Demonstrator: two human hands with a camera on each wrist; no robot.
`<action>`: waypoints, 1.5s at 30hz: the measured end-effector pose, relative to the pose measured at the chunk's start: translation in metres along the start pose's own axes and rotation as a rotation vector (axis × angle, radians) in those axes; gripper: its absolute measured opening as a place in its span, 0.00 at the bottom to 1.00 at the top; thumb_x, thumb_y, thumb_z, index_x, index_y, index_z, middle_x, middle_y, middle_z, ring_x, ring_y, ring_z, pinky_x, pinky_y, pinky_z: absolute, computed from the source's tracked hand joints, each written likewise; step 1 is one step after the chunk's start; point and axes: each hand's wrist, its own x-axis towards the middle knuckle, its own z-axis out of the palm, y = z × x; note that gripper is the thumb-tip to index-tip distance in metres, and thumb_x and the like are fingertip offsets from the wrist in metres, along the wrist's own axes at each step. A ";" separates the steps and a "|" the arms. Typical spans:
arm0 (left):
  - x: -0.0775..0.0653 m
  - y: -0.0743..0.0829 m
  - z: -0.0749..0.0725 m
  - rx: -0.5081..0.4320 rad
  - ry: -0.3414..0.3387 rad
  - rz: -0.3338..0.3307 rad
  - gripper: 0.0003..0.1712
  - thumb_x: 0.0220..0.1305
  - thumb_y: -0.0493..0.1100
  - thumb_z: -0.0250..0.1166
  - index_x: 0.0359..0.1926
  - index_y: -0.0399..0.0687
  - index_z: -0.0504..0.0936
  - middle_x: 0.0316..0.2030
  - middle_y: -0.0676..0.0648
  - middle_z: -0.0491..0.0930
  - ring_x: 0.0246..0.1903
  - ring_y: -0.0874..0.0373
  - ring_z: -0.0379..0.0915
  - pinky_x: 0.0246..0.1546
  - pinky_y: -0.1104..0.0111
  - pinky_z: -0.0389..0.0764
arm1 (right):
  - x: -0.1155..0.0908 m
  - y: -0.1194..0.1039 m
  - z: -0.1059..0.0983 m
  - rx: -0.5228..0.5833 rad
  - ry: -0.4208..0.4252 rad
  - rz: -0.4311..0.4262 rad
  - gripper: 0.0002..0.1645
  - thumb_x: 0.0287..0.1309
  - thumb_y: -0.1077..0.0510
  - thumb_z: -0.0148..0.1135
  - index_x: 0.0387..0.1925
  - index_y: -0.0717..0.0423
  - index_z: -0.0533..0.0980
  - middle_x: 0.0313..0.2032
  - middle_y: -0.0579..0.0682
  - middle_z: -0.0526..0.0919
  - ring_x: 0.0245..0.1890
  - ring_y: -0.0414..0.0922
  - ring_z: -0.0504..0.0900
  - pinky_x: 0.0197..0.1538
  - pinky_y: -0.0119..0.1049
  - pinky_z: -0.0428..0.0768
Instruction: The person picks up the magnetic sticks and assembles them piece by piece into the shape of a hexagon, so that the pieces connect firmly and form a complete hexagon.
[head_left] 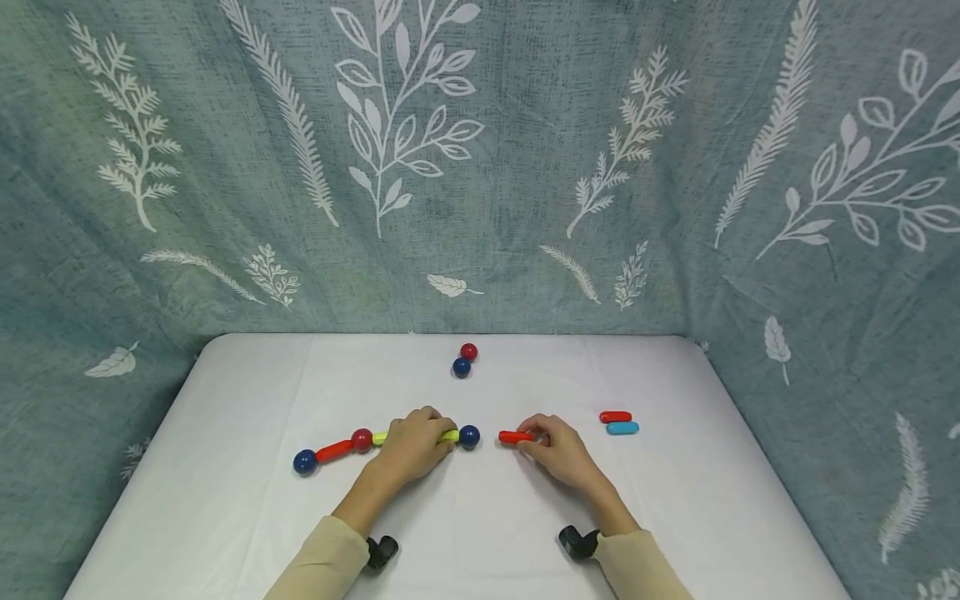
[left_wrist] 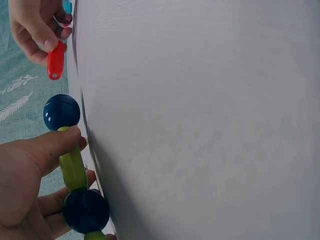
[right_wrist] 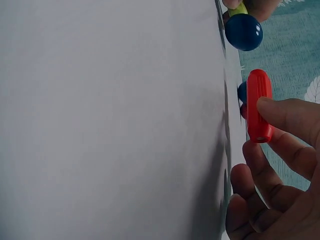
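A chain of balls and rods lies across the table's left and middle. From its left end it runs through a blue ball (head_left: 305, 462), a red rod (head_left: 334, 452), a red ball (head_left: 362, 440) and a yellow-green rod (head_left: 380, 437). My left hand (head_left: 415, 444) covers the middle of the chain and pinches the yellow-green rod (left_wrist: 73, 170) near its right end. That rod joins a middle blue ball (left_wrist: 86, 210) to the end blue ball (head_left: 468, 437). To the right of this ball, my right hand (head_left: 558, 450) pinches a loose red rod (right_wrist: 259, 106) between thumb and fingers, its tip pointing toward the ball, with a gap between.
Beyond the hands, a loose red ball (head_left: 468, 352) and blue ball (head_left: 462, 367) sit together near the far edge. On the right lie another red rod (head_left: 616, 417) and a light blue rod (head_left: 622, 428). A patterned green cloth (head_left: 510, 167) hangs behind the white table (head_left: 720, 500).
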 end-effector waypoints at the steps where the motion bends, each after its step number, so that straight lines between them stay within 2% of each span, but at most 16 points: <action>1: 0.000 0.000 0.000 -0.003 0.001 0.003 0.16 0.65 0.49 0.69 0.52 0.54 0.86 0.49 0.46 0.79 0.50 0.49 0.74 0.49 0.47 0.75 | 0.001 -0.001 0.001 0.000 -0.005 -0.001 0.11 0.59 0.59 0.71 0.43 0.45 0.82 0.33 0.46 0.75 0.27 0.45 0.71 0.30 0.34 0.70; 12: 0.000 0.000 0.001 0.006 0.001 0.004 0.16 0.65 0.50 0.69 0.52 0.54 0.86 0.49 0.46 0.80 0.50 0.48 0.75 0.48 0.47 0.75 | 0.007 -0.009 0.013 -0.001 -0.042 -0.050 0.10 0.60 0.59 0.71 0.43 0.45 0.82 0.32 0.45 0.74 0.27 0.44 0.71 0.30 0.35 0.68; 25: -0.002 0.001 0.001 0.010 0.000 0.006 0.17 0.66 0.49 0.69 0.53 0.53 0.85 0.50 0.45 0.80 0.51 0.47 0.75 0.48 0.46 0.75 | 0.008 -0.016 0.022 -0.015 -0.039 -0.074 0.11 0.60 0.59 0.70 0.44 0.47 0.82 0.32 0.46 0.74 0.27 0.44 0.70 0.30 0.34 0.67; 32: 0.001 0.004 0.000 0.020 -0.018 -0.010 0.27 0.65 0.51 0.70 0.63 0.57 0.77 0.54 0.45 0.80 0.54 0.46 0.75 0.52 0.41 0.71 | 0.011 -0.019 0.025 -0.015 -0.029 -0.111 0.11 0.60 0.60 0.71 0.44 0.48 0.82 0.33 0.45 0.75 0.28 0.43 0.71 0.31 0.34 0.68; 38: -0.001 0.007 -0.003 0.026 -0.020 0.012 0.30 0.62 0.55 0.71 0.64 0.58 0.76 0.53 0.45 0.80 0.54 0.46 0.76 0.53 0.38 0.68 | 0.015 -0.020 0.031 -0.004 -0.033 -0.152 0.11 0.60 0.60 0.70 0.44 0.48 0.82 0.33 0.45 0.75 0.27 0.42 0.71 0.30 0.34 0.69; 45: 0.003 0.009 -0.001 0.035 -0.011 0.048 0.28 0.64 0.56 0.69 0.63 0.58 0.77 0.53 0.46 0.80 0.54 0.47 0.76 0.55 0.38 0.68 | 0.019 -0.026 0.037 -0.012 -0.035 -0.177 0.10 0.61 0.59 0.69 0.45 0.50 0.82 0.33 0.44 0.76 0.26 0.41 0.71 0.29 0.34 0.70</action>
